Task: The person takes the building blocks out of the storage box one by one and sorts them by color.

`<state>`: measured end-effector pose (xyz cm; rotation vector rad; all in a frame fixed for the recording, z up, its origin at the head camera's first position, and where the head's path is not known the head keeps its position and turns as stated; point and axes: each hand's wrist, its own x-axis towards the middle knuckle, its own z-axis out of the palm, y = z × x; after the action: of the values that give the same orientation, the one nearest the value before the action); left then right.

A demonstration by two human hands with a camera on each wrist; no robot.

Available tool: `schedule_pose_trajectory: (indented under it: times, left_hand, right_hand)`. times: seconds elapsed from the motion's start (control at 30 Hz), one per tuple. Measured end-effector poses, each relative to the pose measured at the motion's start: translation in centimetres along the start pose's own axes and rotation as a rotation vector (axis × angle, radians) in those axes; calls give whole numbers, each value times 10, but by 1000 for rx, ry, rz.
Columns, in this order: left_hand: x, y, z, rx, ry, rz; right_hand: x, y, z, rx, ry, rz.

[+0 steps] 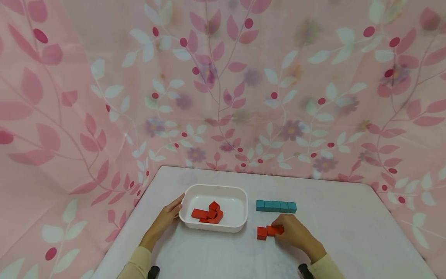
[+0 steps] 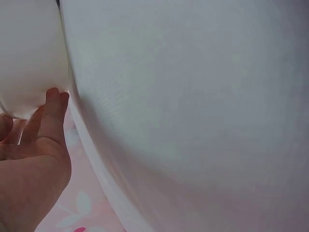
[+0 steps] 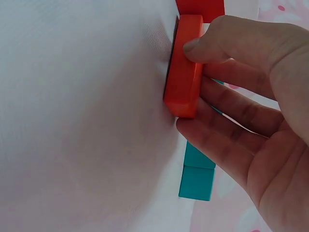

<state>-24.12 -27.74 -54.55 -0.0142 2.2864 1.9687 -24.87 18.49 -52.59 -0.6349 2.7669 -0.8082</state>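
My right hand pinches an elongated red block low over the white cloth, thumb on one side and fingers along the other. At the block's left end in the head view sits a red cube. Behind them lies a straight row of teal cubes, side by side. My left hand holds the left end of a white tray, its fingertips against the outer wall. Several red blocks of different shapes lie heaped inside the tray, left of its middle.
A white cloth covers the table. Behind and at both sides hangs a pink curtain with leaf and flower prints. Two dark rounded objects, one at the left and one at the right, show by the sleeves.
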Motion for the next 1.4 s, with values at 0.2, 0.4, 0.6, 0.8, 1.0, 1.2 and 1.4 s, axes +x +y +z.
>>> schedule_pose_trajectory:
  times: [0.2, 0.4, 0.6, 0.8, 1.0, 1.2, 1.4]
  left_hand:
    - [-1, 2, -1, 1, -18, 13]
    - [-3, 4, 0, 1, -36, 13]
    - [-3, 6, 2, 11, -29, 17]
    - [-2, 5, 2, 11, -24, 14]
    - [-1, 1, 1, 13, -26, 18]
    - [-1, 2, 1, 18, -21, 10]
    - [-2, 4, 2, 20, -26, 9]
  right_hand:
    - [2, 1, 2, 9, 5, 10]
    - [2, 1, 3, 12, 9, 9]
    - [2, 1, 3, 12, 24, 8]
    - [2, 1, 4, 22, 25, 21]
    - [2, 0, 7, 29, 25, 57]
    - [2, -3, 7, 29, 29, 68]
    - [3, -8, 2, 12, 24, 89]
